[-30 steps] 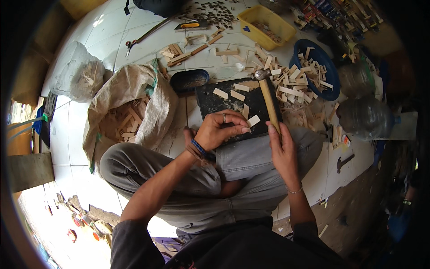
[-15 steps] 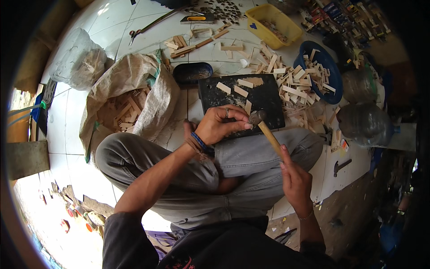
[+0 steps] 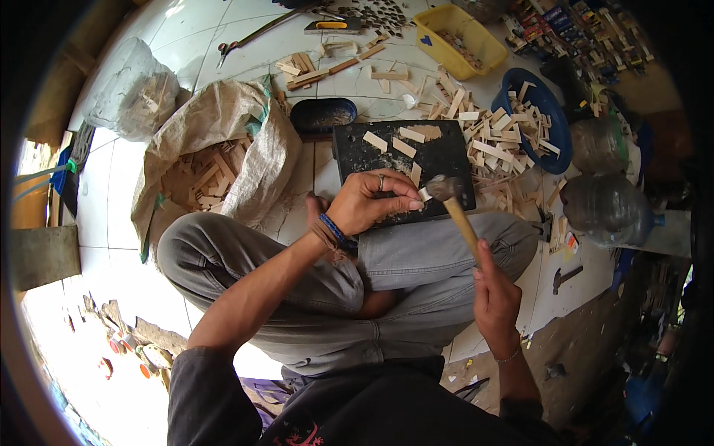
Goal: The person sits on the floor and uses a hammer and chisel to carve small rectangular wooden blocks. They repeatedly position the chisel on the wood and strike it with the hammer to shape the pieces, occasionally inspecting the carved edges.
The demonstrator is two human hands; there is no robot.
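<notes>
My right hand is wrapped round the wooden handle of a hammer. The hammer's dark metal head is raised just right of my left fingertips. With its thumb and fingers pinched together, my left hand holds a small pale piece over the near part of a black board; most of that piece is hidden or too small to make out. Several short wooden pieces lie on the board beyond my fingers, one of them right by my knuckles.
Loose wooden pieces spill between the board and a blue basin at right. An open woven sack of wood pieces stands at left. Farther off are a dark oval tray and a yellow tub. A second hammer lies at right.
The hammer head has moved right, away from my left fingertips, so the small pale piece now shows. My left hand keeps its pinch at nearly the same spot.
</notes>
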